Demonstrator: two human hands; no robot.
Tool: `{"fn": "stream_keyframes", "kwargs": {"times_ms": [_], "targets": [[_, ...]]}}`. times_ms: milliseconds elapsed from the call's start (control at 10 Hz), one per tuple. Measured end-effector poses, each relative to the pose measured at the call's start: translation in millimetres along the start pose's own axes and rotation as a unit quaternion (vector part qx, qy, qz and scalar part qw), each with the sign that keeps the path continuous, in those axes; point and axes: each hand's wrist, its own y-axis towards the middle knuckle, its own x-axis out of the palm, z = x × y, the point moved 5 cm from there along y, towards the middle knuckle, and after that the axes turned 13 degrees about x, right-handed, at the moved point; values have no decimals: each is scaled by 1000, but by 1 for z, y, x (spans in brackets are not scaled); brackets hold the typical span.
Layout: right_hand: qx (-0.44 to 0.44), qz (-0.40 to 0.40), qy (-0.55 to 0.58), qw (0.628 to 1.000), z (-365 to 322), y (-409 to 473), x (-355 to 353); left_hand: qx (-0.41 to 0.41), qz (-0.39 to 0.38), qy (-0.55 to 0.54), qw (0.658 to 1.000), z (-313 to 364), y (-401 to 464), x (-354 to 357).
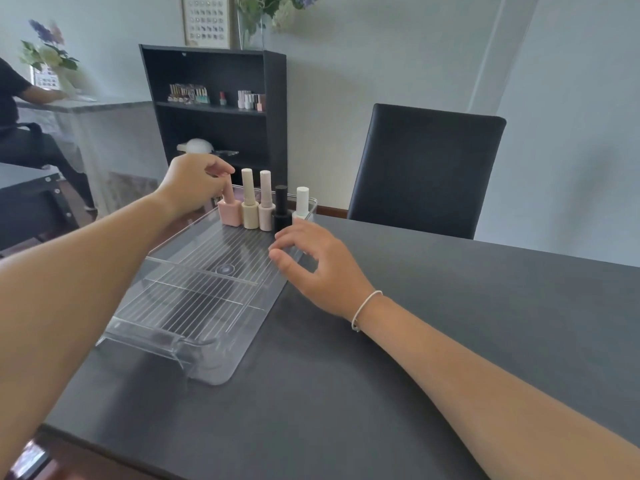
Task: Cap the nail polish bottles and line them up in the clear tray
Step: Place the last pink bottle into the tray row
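Observation:
A clear ribbed tray (194, 299) lies on the dark table. Several capped nail polish bottles stand in a row at its far end: a pink one (230, 211), a cream one (250, 202), a pale pink one (266, 204), a black one (281, 211) and a white-capped pale green one (302, 202). My left hand (194, 185) pinches the cap of the pink bottle at the left end of the row. My right hand (311, 265) rests on the tray's right rim, fingers spread, holding nothing, just in front of the black and green bottles.
A black chair (426, 168) stands behind the table on the right. A black shelf unit (214, 109) with more bottles is behind the tray. Another person sits at a desk at the far left (20, 126).

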Motion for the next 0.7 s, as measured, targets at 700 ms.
{"fn": "stream_keyframes", "kwargs": {"times_ms": [700], "targets": [[18, -11, 8, 1000, -6, -3, -1, -39, 23, -17, 999, 0, 1, 7]]}}
